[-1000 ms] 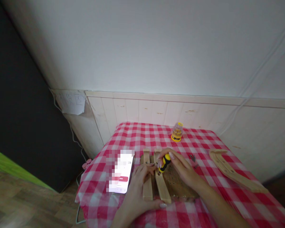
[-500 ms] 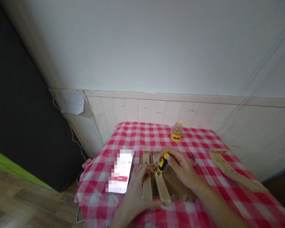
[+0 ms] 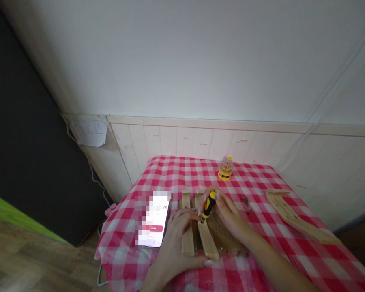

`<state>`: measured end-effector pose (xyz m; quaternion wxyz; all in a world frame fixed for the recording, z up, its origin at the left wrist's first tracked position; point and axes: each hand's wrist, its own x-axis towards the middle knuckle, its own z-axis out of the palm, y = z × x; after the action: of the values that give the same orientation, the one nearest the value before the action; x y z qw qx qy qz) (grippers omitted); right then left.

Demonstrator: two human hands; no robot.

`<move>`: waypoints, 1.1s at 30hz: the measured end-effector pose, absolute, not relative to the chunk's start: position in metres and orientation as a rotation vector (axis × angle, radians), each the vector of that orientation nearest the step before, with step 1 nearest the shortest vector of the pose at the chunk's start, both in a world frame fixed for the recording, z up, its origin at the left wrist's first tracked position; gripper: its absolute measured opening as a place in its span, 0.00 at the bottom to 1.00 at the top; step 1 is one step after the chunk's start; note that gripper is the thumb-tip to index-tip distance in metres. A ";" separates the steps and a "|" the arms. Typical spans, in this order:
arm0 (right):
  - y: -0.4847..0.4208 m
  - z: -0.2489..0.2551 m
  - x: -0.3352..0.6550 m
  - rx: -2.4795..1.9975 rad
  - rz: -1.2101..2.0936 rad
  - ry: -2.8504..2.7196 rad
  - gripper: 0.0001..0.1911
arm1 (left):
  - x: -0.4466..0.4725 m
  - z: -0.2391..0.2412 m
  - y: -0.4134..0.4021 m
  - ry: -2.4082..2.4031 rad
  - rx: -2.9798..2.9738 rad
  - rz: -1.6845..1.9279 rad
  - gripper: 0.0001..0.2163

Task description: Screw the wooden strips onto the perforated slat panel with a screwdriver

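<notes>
My right hand [image 3: 226, 205] is closed around a yellow-and-black screwdriver [image 3: 209, 204]. The driver leans, its tip down at a hole or screw on the right-hand wooden strip [image 3: 207, 239]. My left hand [image 3: 178, 237] lies across the left-hand wooden strip [image 3: 187, 241], gripping the work. Its fingertips reach close to the screwdriver tip, and its thumb rests by the near ends of the strips. Both strips lie side by side on a brown wooden board [image 3: 220, 235] with small dark holes or specks. The screw itself is too small to make out.
A clear bit case with a yellow base [image 3: 225, 168] stands toward the wall. Several loose screws [image 3: 245, 200] lie right of the board. Another shaped wooden piece [image 3: 298, 221] rests further right. On the left lies a lit phone [image 3: 155, 223]. A checked cloth [image 3: 176, 172] covers the table.
The screwdriver has turned slightly and stands a little more upright, and my right fingers have shifted around its handle. My left fingertips have moved slightly. The wooden strips keep their places.
</notes>
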<state>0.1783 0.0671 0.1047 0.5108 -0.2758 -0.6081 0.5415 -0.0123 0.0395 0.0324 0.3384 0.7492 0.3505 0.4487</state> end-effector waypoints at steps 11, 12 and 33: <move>0.063 0.113 0.175 -0.503 1.493 -1.374 0.26 | -0.012 0.029 0.039 0.916 1.918 1.192 0.36; 0.063 0.112 0.175 -0.506 1.491 -1.379 0.26 | -0.012 0.029 0.039 0.927 1.910 1.184 0.36; 0.064 0.113 0.186 -0.776 1.164 -1.568 0.27 | -0.012 0.026 0.037 0.901 1.774 1.149 0.41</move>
<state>0.1857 0.0645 0.1126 0.4967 -0.3206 -0.6476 0.4808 -0.0118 0.0368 0.0259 0.4095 0.7043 0.3578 0.4563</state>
